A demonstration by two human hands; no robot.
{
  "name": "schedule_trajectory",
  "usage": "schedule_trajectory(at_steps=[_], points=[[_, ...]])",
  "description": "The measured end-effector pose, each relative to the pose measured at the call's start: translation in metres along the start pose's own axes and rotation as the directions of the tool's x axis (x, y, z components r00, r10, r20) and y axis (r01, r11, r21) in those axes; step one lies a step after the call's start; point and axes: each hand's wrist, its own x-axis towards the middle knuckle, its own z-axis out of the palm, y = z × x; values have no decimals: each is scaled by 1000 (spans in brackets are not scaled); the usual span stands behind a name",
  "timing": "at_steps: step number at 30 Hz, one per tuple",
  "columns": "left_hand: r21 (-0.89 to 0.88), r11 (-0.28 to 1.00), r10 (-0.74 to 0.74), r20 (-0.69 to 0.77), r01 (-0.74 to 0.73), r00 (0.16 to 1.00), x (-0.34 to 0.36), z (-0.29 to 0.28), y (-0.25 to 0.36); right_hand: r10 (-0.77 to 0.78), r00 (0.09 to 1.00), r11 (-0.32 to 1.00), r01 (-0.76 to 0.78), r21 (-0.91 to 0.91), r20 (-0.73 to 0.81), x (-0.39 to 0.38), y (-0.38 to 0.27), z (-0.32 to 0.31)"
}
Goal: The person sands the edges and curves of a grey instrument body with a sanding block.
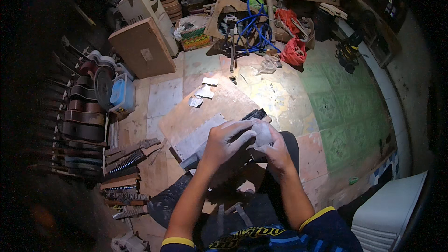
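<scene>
A dim workshop with a tiled floor (333, 133) surrounds the seated person, light pooling in front of the knees. The pale grey piece (262, 134), thin and perhaps a folded sheet, is between the two hands, above the lap. The right hand (279, 155) grasps it, thumb on the near side; the left hand (227, 141) has its fingers bent at the piece's left edge, and I cannot tell whether they grip or merely touch. Just beside and below lies a dusty grey slab (198, 136), with a dark block (255, 114) near its far end. Beyond it a wooden board (186, 112) rests on the floor, pale scraps (204, 92) lying on it. Further left are guitar necks (128, 164) and a rack of guitar bodies (85, 117); a blue hose (256, 28) is coiled at the back.

To handle the piece well, I would judge, pinch it firmly near its edges, line up any fold before pressing, and keep it flat under the fingertips; the dust on both hands could make it slip.

The right fingertips are hidden behind the piece, the slab's near part is covered by the left forearm, and the lap is too dark to read. The left wall fades into black.
</scene>
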Motion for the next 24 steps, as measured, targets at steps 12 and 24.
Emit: schedule_trajectory(at_steps=[12,24], points=[[176,984,-13,-18,16,1000,4,-1,-2,138,990,899,-111,424,-34,3,14,11],[-229,929,-305,-38,289,952,-2,-3,0,-36,999,781,45,622,-27,0,33,8]])
